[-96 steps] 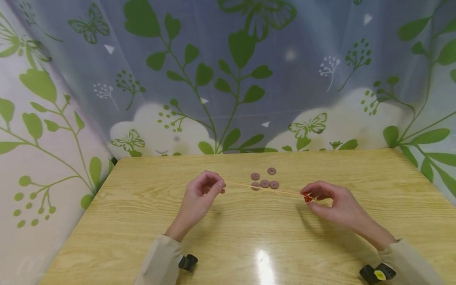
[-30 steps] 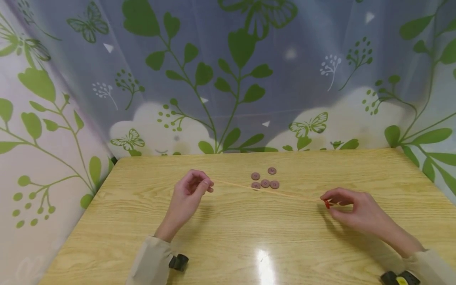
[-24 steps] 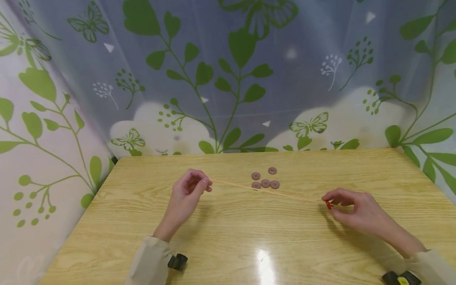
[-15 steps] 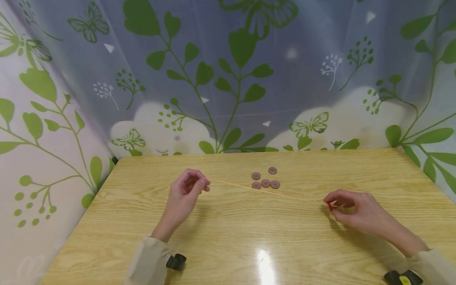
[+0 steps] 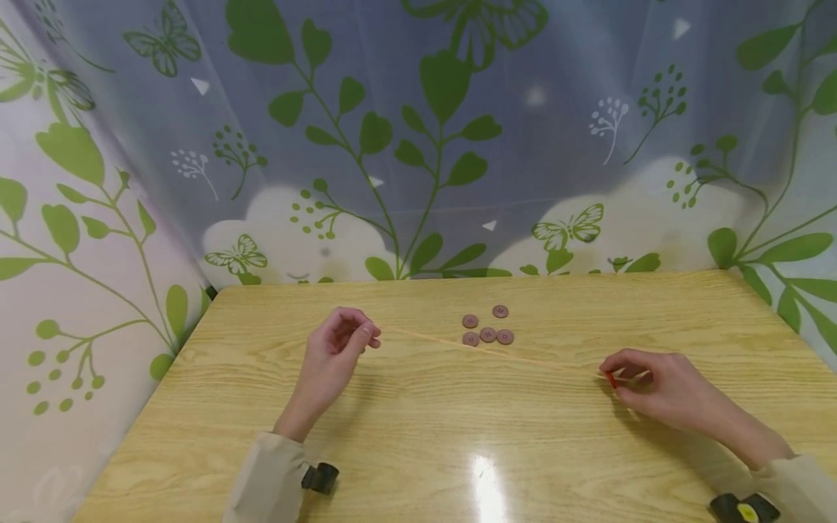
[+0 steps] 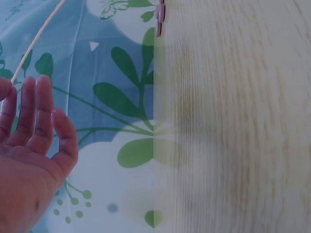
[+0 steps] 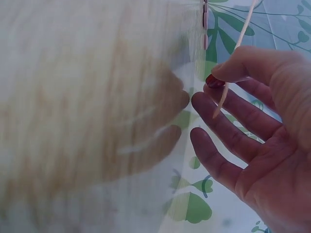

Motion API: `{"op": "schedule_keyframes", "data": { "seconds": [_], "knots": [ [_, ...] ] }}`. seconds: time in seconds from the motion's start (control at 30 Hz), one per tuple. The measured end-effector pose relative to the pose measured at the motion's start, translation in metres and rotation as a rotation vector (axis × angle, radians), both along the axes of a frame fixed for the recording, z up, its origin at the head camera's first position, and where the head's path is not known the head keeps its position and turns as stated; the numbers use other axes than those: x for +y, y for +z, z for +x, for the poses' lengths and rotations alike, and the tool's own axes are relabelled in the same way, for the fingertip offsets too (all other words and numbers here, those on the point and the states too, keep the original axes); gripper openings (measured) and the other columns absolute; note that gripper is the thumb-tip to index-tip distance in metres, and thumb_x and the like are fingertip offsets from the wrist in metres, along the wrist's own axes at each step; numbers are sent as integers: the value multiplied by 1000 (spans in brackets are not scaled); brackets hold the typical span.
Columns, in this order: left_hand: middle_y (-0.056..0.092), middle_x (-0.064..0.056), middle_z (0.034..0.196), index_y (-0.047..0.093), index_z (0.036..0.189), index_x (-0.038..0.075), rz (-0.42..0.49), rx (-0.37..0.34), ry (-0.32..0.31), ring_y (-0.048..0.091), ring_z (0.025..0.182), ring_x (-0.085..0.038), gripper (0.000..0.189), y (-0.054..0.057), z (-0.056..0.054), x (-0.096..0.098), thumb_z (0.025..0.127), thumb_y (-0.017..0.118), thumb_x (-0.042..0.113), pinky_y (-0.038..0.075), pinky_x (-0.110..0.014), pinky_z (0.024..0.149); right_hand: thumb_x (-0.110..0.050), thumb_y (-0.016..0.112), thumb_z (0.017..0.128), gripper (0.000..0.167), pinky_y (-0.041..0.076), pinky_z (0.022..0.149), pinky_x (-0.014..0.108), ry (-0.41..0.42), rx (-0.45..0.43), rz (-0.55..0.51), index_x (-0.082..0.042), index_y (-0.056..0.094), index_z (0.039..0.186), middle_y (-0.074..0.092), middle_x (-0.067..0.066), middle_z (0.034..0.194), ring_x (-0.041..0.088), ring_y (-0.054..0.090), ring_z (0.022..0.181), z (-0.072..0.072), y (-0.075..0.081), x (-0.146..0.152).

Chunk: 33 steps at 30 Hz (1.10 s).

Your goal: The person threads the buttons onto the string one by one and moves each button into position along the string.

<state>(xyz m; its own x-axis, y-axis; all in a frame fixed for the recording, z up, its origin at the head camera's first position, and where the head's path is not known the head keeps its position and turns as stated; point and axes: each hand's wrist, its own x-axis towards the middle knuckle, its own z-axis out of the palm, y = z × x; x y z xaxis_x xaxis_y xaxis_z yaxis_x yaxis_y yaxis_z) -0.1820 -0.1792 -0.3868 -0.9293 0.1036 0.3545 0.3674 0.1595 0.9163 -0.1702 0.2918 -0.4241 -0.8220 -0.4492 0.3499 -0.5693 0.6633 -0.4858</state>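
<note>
A thin pale-yellow cord (image 5: 516,357) stretches above the table between the two hands. My left hand (image 5: 335,350) pinches its left end between thumb and forefinger; in the left wrist view that cord (image 6: 38,38) rises from the fingertips. My right hand (image 5: 660,381) pinches a small shiny red piece (image 5: 611,379) on the cord, with a short tail of cord beyond it. In the right wrist view the red piece (image 7: 214,81) sits under the thumb tip, the other fingers spread loosely. Whether the cord runs through it is hidden by the fingers.
Several brown buttons lie flat on the wooden table behind the cord, the rearmost button (image 5: 500,311) a little apart from the others. A leaf-patterned curtain (image 5: 418,145) hangs along the table's back edge. Glare (image 5: 485,487) shows near the front.
Both hands have drawn apart, left hand leftward and right hand rightward, so a longer stretch of cord shows between them. The red piece moved right with the right hand. The buttons stayed put.
</note>
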Motion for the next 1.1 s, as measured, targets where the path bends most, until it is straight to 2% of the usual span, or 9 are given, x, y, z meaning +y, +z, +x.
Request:
{"op": "schedule_keyframes", "data": {
  "seconds": [0.2,0.4,0.67,0.9,1.1],
  "knots": [
    [67,-20,100,59,108,-4,-4,6,-5,69,85,-10,10,1,1,-2,103,57,4,57,-22,79,4,82,76,37,58,62,21,0,-16,20,-17,72,103,77,1,94,-9,65,83,0,1,1],
    [68,-18,99,61,106,-2,-58,19,-8,69,84,-10,8,1,2,0,102,60,5,58,-24,78,3,83,76,36,58,63,22,12,-19,42,-18,72,104,77,-2,93,-8,66,84,-1,1,1],
    [70,-17,98,64,104,4,-128,16,-22,70,85,-10,7,2,5,9,101,64,10,58,-26,77,3,85,73,37,57,64,22,52,23,89,-14,75,105,78,-1,95,-5,68,83,-3,-1,-1],
    [71,-15,98,66,103,8,-190,14,-78,70,86,-11,5,2,9,21,100,66,13,58,-26,79,-1,85,74,35,53,60,20,62,45,128,-16,77,105,74,-4,95,-5,65,80,-5,-2,-1],
    [72,-15,100,67,104,10,-243,1,-151,71,88,-19,4,2,11,32,100,65,11,57,-28,78,-4,86,74,35,51,60,21,76,40,146,-16,77,106,73,-4,95,-5,62,78,-7,-1,-2]
  ]
}}
